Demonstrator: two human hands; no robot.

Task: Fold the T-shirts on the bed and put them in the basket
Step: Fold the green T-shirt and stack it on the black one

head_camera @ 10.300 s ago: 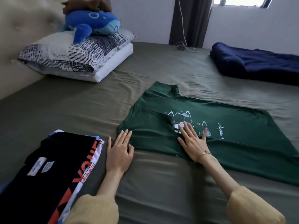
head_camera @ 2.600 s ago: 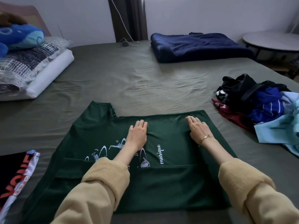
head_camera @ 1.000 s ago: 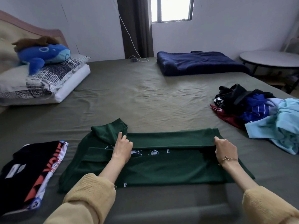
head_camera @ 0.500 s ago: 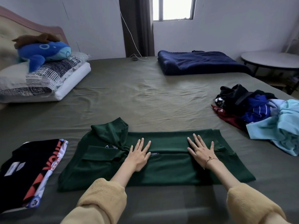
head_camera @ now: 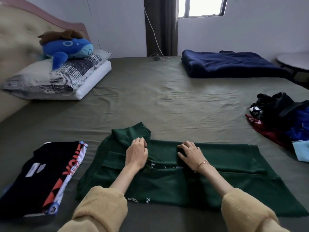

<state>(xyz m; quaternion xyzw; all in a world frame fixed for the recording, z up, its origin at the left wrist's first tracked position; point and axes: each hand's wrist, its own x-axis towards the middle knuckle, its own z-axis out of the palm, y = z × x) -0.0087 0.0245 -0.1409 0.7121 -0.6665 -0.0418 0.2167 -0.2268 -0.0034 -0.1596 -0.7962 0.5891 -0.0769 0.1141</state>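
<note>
The green T-shirt (head_camera: 209, 171) lies on the bed (head_camera: 150, 101) directly in front of the person, already folded lengthwise into a long band, with one sleeve sticking up at its far left. The left hand (head_camera: 136, 154) is placed at the base of that sleeve, its fingers curled onto the cloth; the right hand (head_camera: 189, 152) is set on the far edge of the band, fingers bent and pressing or pinching the fabric. Whether the cloth is truly pinched or only pressed cannot be told.

The step is judged to be the tidying of the sleeve and far edge before the band is folded across. It is best done if the loose sleeve is tucked flat inside the outline, the edges are lined up, and creases are smoothed outward before anything is lifted.

A folded black shirt (head_camera: 41, 178) is seen to the left, and a pile of unfolded clothes (head_camera: 280, 118) to the right, cut off by the frame. The basket is not in view. The print on the green T-shirt is mostly hidden under the fold.
</note>
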